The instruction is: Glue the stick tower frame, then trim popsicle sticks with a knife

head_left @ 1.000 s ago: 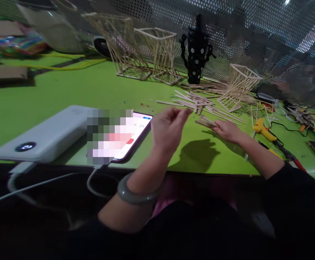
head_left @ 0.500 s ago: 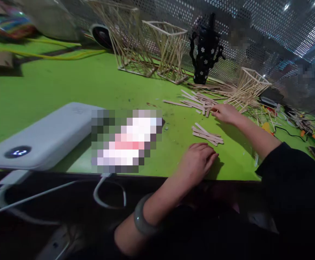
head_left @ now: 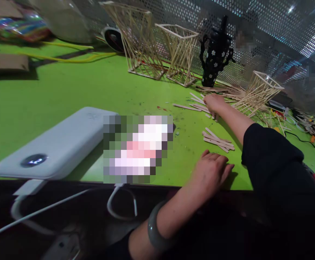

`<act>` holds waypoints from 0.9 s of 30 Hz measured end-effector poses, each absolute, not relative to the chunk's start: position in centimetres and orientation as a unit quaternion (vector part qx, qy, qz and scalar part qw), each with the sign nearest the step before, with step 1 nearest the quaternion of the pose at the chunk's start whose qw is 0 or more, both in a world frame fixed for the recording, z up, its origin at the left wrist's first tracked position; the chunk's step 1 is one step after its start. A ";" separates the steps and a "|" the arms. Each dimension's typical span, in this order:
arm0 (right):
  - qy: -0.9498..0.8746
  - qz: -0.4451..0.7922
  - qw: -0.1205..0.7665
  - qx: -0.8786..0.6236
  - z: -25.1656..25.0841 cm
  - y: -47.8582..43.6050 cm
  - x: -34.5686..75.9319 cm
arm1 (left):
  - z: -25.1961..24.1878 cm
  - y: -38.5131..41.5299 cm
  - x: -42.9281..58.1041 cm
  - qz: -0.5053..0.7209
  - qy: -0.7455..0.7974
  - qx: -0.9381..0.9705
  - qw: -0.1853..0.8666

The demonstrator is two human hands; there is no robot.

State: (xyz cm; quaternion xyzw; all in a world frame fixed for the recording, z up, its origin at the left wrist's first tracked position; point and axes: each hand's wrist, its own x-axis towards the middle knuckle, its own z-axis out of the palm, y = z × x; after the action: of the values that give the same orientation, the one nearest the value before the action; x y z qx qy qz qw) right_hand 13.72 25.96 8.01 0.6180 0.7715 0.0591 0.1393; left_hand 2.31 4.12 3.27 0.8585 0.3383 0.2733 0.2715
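Note:
Over the loose pile of wooden craft sticks (head_left: 198, 107) at the back is my right hand (head_left: 214, 103). Its fingers are bent down and drawn together among the sticks, and what they pinch is hidden. Nearer the front edge, my left hand (head_left: 211, 171) rests palm down on the green table, fingers loosely bent and apart, with nothing visible in it. A grey bangle (head_left: 154, 225) circles that wrist. Just beyond its fingertips lies a small crossed bunch of craft sticks (head_left: 218, 140), touched by neither hand.
Two tall stick frames (head_left: 181, 54) and a black flowered tumbler (head_left: 214, 57) stand along the perforated metal screen. A smaller twisted stick frame (head_left: 263, 90) is at right, near thin sticks and wires. A white power bank (head_left: 56, 141) and a blurred-out lit device (head_left: 143, 144) lie left, with cables.
My right hand has moved left and farther back over the stick pile, bringing the dark sleeve across the table. My left hand stays by the small bunch. The view has shifted slightly.

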 end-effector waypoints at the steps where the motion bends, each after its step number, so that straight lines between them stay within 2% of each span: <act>1: 0.762 0.058 0.140 0.629 8.0 26.4 13.5 | 3.3 4.1 2.3 0.270 0.339 0.859 0.273; 6: 0.735 0.020 0.108 0.669 7.5 27.6 13.5 | 3.4 4.1 2.3 0.255 0.346 0.858 0.282; 11: 0.743 0.021 -0.002 0.669 7.4 28.2 14.7 | 3.3 4.2 2.3 0.271 0.344 0.856 0.276; 14: 0.732 -0.014 -0.155 0.663 8.6 28.3 15.9 | 3.1 4.3 2.3 0.281 0.348 0.855 0.262; 16: 0.704 -0.091 -0.285 0.644 9.8 27.6 16.8 | 3.1 4.3 2.4 0.282 0.357 0.853 0.255; 18: 0.670 -0.181 -0.364 0.621 10.9 26.1 17.8 | 3.2 4.4 2.4 0.283 0.364 0.852 0.247; 20: 0.644 -0.271 -0.358 0.620 11.4 24.0 18.6 | 3.2 4.6 2.5 0.281 0.370 0.852 0.240; 23: 0.632 -0.389 -0.232 0.629 10.8 20.8 19.2 | 3.1 4.7 2.7 0.277 0.383 0.852 0.226; 25: 0.631 -0.429 -0.172 0.623 9.6 19.6 19.0 | 3.0 4.7 2.8 0.275 0.392 0.851 0.215; 27: 0.628 -0.438 -0.173 0.619 8.2 19.6 18.4 | 3.0 4.8 2.8 0.272 0.400 0.849 0.210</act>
State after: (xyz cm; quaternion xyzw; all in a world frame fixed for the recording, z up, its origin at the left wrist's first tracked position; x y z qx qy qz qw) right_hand 18.44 19.61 8.20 0.6193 0.6278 -0.4385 -0.1734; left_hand 2.81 4.77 2.99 0.8494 0.4002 0.2724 0.2100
